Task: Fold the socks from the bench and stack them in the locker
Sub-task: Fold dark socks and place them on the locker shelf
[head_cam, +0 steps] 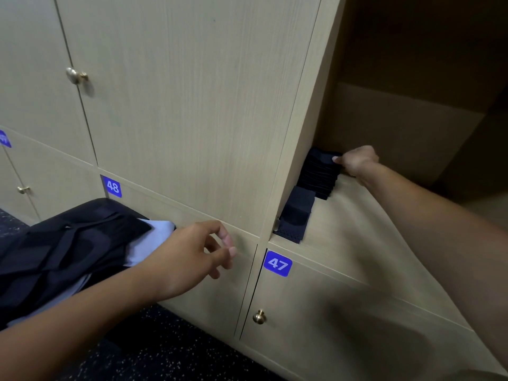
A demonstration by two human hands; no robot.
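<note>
Pale wooden lockers fill the view, with blue labels 48 (113, 186) and 47 (277, 264) on the lower doors. Inside the open locker (406, 149), the right hand (357, 162) pinches the top of a stack of folded dark socks (319, 174); another folded sock (297, 213) lies in front. Nearby, the left hand (189, 251) hovers, fingers loosely curled, holding nothing, beside dark socks (63, 243) on the bench.

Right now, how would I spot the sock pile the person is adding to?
Find the open locker above the blue 47 label. On its shelf the right hand grips the tall stack of dark socks farther in; the small folded pair lies nearer the front edge.
</note>
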